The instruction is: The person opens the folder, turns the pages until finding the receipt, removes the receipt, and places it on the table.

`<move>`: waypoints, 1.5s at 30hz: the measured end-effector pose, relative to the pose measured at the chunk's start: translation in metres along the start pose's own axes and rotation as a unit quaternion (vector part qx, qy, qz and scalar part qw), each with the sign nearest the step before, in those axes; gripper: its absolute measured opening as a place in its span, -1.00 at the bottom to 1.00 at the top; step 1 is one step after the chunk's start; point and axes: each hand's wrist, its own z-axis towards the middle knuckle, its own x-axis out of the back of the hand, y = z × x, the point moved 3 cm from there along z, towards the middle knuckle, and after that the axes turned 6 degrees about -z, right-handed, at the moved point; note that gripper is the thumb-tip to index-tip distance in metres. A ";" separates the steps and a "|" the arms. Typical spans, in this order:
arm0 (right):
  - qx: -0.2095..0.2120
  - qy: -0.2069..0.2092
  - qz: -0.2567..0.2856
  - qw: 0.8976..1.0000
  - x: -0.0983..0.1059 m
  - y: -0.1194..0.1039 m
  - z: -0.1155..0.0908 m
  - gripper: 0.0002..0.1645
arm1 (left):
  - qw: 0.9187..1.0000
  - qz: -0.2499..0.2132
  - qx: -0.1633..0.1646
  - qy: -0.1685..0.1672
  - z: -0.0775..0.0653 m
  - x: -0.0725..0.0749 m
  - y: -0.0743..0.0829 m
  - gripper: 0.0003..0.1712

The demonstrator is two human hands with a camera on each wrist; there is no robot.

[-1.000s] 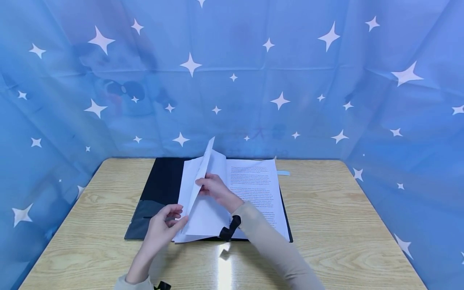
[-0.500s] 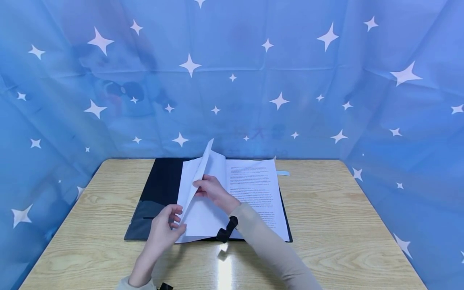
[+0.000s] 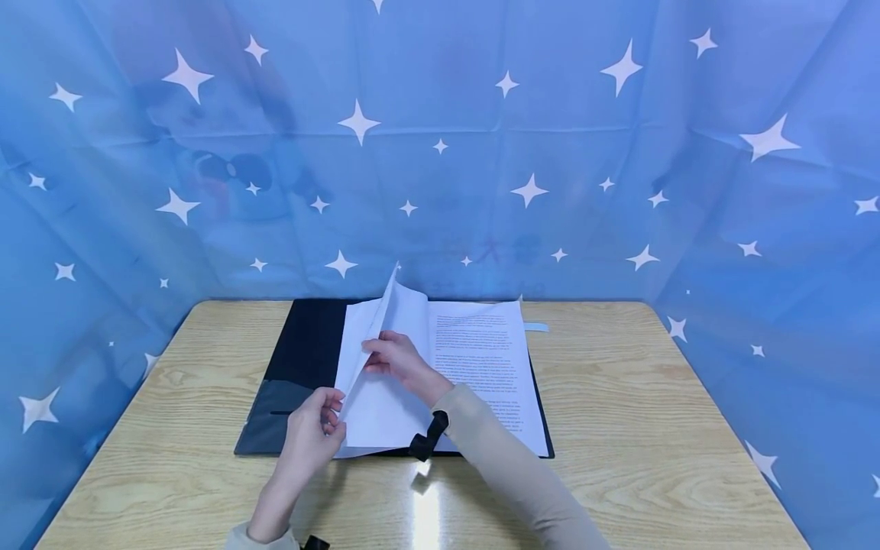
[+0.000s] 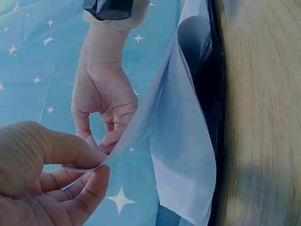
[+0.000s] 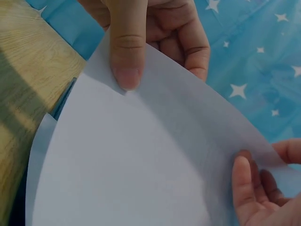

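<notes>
An open black folder (image 3: 312,340) lies at the table's far side with a stack of paper in it. In the head view, one white sheet (image 3: 387,309) is lifted and curved at the left. My right hand (image 3: 402,360) pinches this sheet's edge about midway up. Closer to me, my left hand (image 3: 305,431) pinches the lower corner of the sheet. The left wrist view shows my left thumb (image 4: 70,150) and curled fingers meeting on the paper. Seen from the right wrist, the left thumb (image 5: 128,66) presses on the paper's face, and right fingers (image 5: 244,183) curl at its edge.
A printed page (image 3: 474,359) lies flat on the folder's right side. A light blue tab (image 3: 536,327) sticks out beyond it. The wooden table (image 3: 653,412) extends to both sides, with a blue star-patterned curtain (image 3: 440,168) behind and around it.
The lifted sheet has tilted leftward, and my right hand has moved slightly left with it. My left thumb and fingers have drawn together on the lower corner.
</notes>
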 end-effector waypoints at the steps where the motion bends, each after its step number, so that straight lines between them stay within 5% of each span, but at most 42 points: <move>1: 0.002 0.005 0.006 1.000 0.000 0.000 0.000 -0.79 | 1.000 0.000 -0.004 0.002 0.000 0.000 0.000 -0.59; 10: 0.013 0.025 0.026 0.999 0.000 -0.002 0.000 -0.87 | 1.000 0.012 -0.026 0.008 0.000 -0.002 -0.004 -0.59; 26: 0.014 0.003 0.036 0.999 0.019 -0.003 -0.001 -0.95 | 0.998 0.044 0.044 -0.024 0.003 -0.002 -0.022 -0.45; 35: 0.016 0.005 0.032 0.999 0.034 0.001 0.000 -0.94 | 0.997 0.059 0.029 -0.035 0.003 -0.002 -0.034 -0.33; 45: 0.004 0.010 0.019 1.000 0.049 -0.001 -0.002 -0.94 | 0.992 0.079 0.073 -0.067 0.002 -0.009 -0.049 -0.57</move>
